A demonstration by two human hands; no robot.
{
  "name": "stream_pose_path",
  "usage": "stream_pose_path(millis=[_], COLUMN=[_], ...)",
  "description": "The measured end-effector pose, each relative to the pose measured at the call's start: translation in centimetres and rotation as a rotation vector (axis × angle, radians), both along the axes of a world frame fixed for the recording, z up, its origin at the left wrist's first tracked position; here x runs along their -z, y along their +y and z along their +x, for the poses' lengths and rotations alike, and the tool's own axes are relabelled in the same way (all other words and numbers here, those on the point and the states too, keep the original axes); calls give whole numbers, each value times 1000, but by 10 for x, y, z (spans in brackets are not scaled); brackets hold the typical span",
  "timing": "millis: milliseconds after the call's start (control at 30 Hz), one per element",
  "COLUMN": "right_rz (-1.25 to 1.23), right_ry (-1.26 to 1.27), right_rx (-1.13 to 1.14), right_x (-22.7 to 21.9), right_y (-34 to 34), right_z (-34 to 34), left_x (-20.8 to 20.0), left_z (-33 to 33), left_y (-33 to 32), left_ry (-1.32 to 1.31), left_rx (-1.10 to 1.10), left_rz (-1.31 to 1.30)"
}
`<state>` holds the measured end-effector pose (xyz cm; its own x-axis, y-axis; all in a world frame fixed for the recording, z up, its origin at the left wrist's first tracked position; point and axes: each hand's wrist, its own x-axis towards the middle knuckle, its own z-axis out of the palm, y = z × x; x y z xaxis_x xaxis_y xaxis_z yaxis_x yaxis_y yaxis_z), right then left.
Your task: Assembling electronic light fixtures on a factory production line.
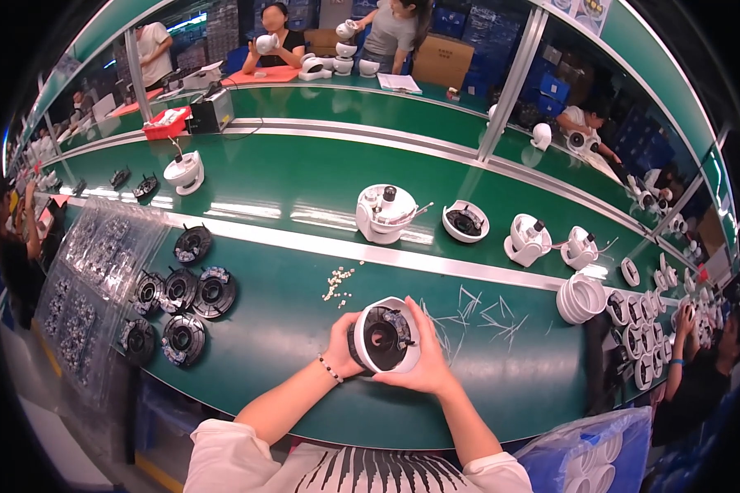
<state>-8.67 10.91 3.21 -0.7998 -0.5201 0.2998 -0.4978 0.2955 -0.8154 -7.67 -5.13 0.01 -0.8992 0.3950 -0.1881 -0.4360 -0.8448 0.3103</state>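
Above the near bench I hold a white, cup-shaped camera housing between both hands, its opening tilted up. A black round part with a small circuit board and wires sits inside it. My left hand is closed round the left side, where a dark edge shows by the fingers. On the right, my right hand wraps the rim, with its thumb underneath. Beyond the hands lies a scatter of small cream-coloured pieces. Thin white strips are spread to the right of them.
Several black round parts lie left, beside clear trays of small components. White camera bodies stand along the green conveyor. Stacked white rings and a rack of housings are at right. Co-workers sit around.
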Motion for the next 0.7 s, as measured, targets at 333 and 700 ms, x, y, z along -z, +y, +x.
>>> stream_pose_path(millis=[333, 700], right_rz=[169, 268], right_ry=[311, 170], right_rx=[8, 204], right_x=[-15, -9], right_y=[-13, -25], right_z=[9, 10], left_x=[0, 6], left_z=[12, 12], left_y=[3, 2], left_ry=[89, 160], left_rx=[-108, -153], left_rz=[-22, -155])
